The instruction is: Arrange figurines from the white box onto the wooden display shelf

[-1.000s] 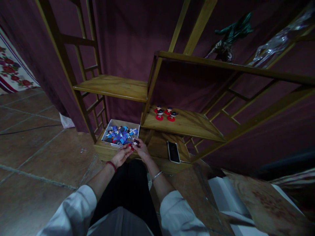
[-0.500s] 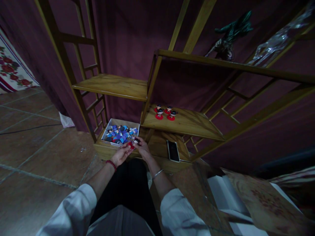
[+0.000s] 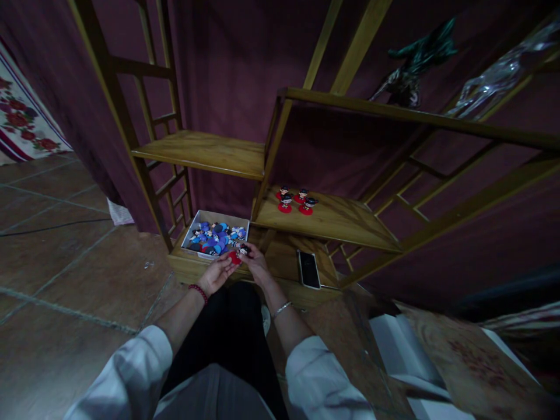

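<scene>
Between my hands is a small figurine (image 3: 235, 257) with a black-haired head and a round red base. My left hand (image 3: 217, 274) has its fingers closed at the red base. At the head end, my right hand (image 3: 256, 263) grips the same figurine. Just beyond them, a white box (image 3: 187, 234) holds a jumble of small figurines (image 3: 216, 238) in blue, purple and black. On the wooden shelf (image 3: 345, 224) to the right, several figurines (image 3: 308, 205) with red bases stand upright in a group.
A dark-screened phone (image 3: 309, 269) lies on the low board right of my hands. Higher up is a bare-topped left shelf (image 3: 201, 153). A green statue (image 3: 420, 58) and a clear glassy one (image 3: 490, 81) stand at upper right. White cartons (image 3: 405, 350) sit at lower right.
The figurine has turned slightly in my hands, showing more of its red base. The whole view has shifted a little; the shelf figurines and the box stay as they were.
</scene>
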A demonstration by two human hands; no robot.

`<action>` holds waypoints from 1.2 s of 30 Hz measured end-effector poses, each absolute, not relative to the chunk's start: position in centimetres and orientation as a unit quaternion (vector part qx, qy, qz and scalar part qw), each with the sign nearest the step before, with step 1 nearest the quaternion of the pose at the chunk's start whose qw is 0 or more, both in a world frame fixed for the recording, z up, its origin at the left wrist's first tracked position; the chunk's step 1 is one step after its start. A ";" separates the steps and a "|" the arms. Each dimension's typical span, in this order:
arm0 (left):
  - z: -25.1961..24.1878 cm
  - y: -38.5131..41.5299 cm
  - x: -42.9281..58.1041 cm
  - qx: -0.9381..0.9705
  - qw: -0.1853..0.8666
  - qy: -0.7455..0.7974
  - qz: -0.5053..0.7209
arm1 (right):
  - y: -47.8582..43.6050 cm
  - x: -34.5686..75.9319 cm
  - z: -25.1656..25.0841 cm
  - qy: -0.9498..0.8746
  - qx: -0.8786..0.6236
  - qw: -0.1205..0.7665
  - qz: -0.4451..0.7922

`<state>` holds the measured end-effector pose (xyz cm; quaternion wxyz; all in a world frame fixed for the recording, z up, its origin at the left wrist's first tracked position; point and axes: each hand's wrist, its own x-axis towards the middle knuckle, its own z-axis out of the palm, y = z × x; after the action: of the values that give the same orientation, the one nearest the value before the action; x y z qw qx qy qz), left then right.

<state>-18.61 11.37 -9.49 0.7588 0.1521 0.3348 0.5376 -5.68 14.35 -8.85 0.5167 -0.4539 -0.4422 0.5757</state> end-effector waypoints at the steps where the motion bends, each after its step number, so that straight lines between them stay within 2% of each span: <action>1: -9.5 11.4 -18.6 0.154 0.759 0.334 0.538 | 14.4 -5.7 -8.9 -0.438 -0.447 0.521 0.580; 11: -9.2 11.4 -18.5 0.159 0.753 0.338 0.541 | 14.2 -5.2 -8.7 -0.445 -0.427 0.533 0.580; 36: -9.5 11.4 -18.8 0.177 0.749 0.345 0.538 | 14.3 -4.7 -8.1 -0.470 -0.418 0.488 0.605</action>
<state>-18.75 11.37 -9.48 0.7486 0.1771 0.3448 0.5378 -4.68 14.32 -8.05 0.4881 -0.4176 -0.4699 0.6055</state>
